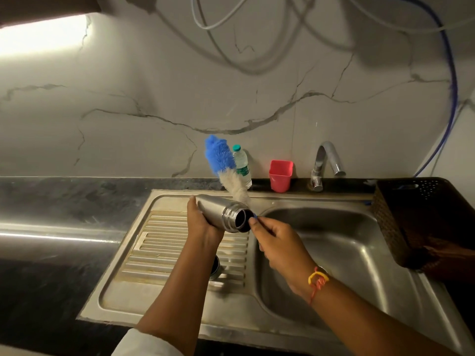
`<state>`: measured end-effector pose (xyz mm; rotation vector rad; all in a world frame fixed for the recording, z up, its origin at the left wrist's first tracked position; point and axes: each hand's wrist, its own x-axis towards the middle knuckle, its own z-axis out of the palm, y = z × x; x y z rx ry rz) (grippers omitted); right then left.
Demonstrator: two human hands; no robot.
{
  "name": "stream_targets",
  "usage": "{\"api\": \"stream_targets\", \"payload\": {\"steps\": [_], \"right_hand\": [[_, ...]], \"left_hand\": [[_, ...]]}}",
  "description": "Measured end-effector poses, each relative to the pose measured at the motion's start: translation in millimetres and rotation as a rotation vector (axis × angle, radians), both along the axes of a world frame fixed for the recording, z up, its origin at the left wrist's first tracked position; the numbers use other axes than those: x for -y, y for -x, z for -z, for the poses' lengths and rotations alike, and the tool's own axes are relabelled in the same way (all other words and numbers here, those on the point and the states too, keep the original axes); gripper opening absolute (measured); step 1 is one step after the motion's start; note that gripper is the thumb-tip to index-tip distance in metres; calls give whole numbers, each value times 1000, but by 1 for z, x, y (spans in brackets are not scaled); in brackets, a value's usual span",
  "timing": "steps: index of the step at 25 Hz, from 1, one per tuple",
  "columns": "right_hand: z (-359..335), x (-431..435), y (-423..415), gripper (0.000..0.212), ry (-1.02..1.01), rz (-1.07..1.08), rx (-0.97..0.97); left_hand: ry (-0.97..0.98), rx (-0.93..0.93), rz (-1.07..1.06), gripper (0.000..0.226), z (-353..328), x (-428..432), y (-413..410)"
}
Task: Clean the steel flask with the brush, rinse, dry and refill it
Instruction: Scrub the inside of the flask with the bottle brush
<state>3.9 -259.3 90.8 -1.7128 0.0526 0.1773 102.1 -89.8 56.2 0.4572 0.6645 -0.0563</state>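
The steel flask (pixel 218 211) is calling, I judge, for a steady tilted hold at the sink (pixel 347 227) while the brush (pixel 221 158), its bristles pointing up and away behind it, is turned toward the open mouth. The left hand (pixel 203 224) is curling its fingers around the flask's body above the drainboard (pixel 180 253). The right hand (pixel 280 242) is pinching the brush's blue handle end just beside that mouth.

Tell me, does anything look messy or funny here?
Yes. The steel draining board has brownish stains along its ridges and rim, like rust or old grime. Higher up, a blue tube and some pale ones hang in loose, tangled loops. Nothing looks spilled or broken.
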Motion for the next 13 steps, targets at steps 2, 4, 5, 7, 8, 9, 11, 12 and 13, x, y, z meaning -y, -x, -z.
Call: {"api": "stream_targets", "payload": {"steps": [2, 4, 5, 7, 8, 9, 11, 12, 13], "right_hand": [[-2, -4, -1, 23, -9, 4, 4], [-2, -8, -4, 24, -15, 12, -5], [-2, -10, -6, 27, -19, 28, -16], [-1, -11, -11, 32, -12, 67, -40], [1, -11, -14, 34, 2, 77, -49], [2, -11, -17, 36, 13, 80, -58], [3, -13, -21, 38, 31, 77, -66], [3, -14, -24, 39, 34, 78, -67], [2, -14, -26, 38, 30, 77, -72]], "left_hand": [[-14, -3, 55, 63, 0, 7, 4], [-34, -12, 91, 59, 1, 14, 9], [-28, -10, 99, 61, 2, 17, 10], [10, 10, 103, 68, 3, 22, 12], [28, 23, 109, 69, 3, 25, 12], [37, 33, 116, 68, 2, 29, 14], [37, 44, 131, 62, 0, 37, 16], [36, 44, 146, 59, -1, 39, 17], [30, 42, 159, 56, -2, 40, 17]]}}
